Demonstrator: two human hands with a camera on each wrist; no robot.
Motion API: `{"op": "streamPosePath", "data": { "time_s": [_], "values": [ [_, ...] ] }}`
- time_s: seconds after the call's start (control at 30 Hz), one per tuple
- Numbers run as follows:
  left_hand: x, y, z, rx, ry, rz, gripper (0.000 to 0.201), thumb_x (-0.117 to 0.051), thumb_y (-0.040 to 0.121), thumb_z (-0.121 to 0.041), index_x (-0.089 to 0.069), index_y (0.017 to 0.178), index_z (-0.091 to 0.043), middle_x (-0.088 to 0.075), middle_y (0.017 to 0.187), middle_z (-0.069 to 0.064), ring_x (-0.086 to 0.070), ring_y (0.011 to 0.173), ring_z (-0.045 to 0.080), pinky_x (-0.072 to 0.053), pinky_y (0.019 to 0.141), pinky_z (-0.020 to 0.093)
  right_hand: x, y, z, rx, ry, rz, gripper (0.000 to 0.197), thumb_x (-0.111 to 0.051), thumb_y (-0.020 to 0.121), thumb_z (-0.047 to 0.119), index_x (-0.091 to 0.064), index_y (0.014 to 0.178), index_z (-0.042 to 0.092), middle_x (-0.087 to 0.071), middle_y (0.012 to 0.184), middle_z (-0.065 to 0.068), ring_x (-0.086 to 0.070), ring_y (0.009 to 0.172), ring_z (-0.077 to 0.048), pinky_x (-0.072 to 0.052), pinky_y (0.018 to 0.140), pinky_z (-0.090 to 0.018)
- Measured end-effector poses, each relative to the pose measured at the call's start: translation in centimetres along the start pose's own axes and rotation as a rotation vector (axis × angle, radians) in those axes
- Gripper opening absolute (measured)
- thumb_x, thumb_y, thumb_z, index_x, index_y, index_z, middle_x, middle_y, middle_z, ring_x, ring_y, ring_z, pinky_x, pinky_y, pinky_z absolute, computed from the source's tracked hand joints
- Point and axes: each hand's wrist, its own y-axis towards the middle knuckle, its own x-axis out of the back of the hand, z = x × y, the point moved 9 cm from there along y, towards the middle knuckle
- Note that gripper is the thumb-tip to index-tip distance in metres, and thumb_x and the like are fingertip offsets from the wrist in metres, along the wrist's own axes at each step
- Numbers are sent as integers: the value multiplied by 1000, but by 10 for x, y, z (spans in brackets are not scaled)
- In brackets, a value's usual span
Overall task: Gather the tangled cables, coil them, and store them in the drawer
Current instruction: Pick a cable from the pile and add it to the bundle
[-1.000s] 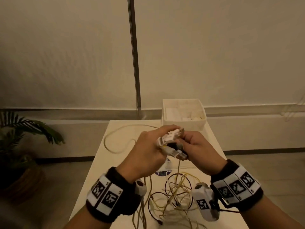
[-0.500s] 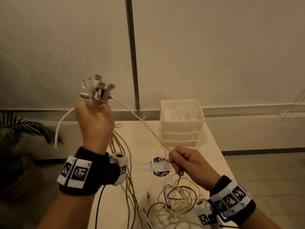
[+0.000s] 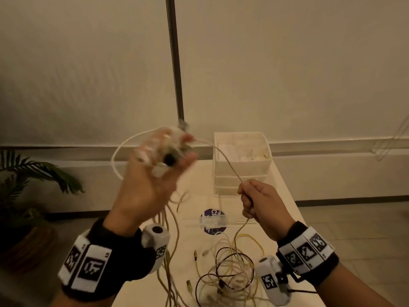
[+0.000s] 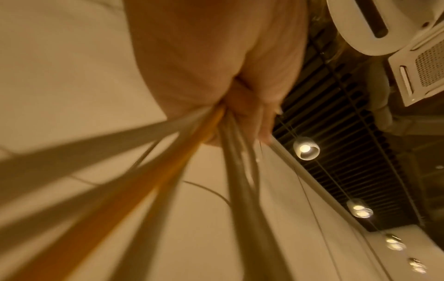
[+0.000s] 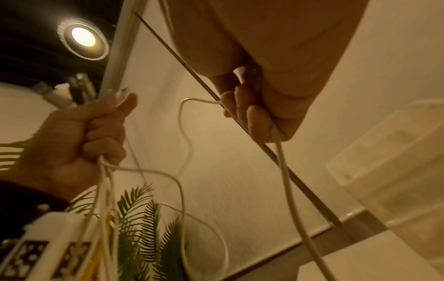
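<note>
My left hand is raised above the table and grips a bunch of cable plug ends, blurred by motion; their cords hang from the fist down to the table. One white cable runs from that bunch to my right hand, which holds it in a closed fist to the right, and its slack drops from the fist. A tangle of yellow, white and dark cables lies on the table in front of me. The white drawer unit stands at the table's far end.
A round purple sticker is on the pale table between the hands. A metal pole rises behind the table. A potted palm stands on the floor at the left. The table's right edge is near my right wrist.
My left hand first rose up and left with the plug ends, then came down and rightward. My right hand has shifted right, sliding along the white cable.
</note>
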Motion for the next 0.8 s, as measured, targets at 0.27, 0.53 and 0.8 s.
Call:
{"op": "streamPosePath", "data": {
  "time_s": [0.27,0.53,0.8],
  "values": [
    [-72,-11,13,-93,273,363,53,-68,82,0,-60,129,-22,-71,112,-9,-66,97,2,-52,82,16,-34,-21,36,83,1,183,28,-42,100,10,-63,82,3,-39,58,-11,-30,49,-13,-27,47,-25],
    [-45,4,32,-33,365,95,29,-51,83,4,-72,85,-17,-70,80,-16,-60,65,7,-48,60,24,-34,-31,52,183,-36,347,30,-47,97,26,-70,84,12,-49,60,-9,-38,50,-16,-34,53,-26],
    [51,10,88,331,204,-474,24,-58,93,-16,-67,75,-28,-59,68,-3,-53,62,20,-43,56,35,-30,-32,20,130,-169,385,25,-47,100,16,-68,88,9,-55,62,-5,-45,52,-13,-40,54,-21]
  ]
}}
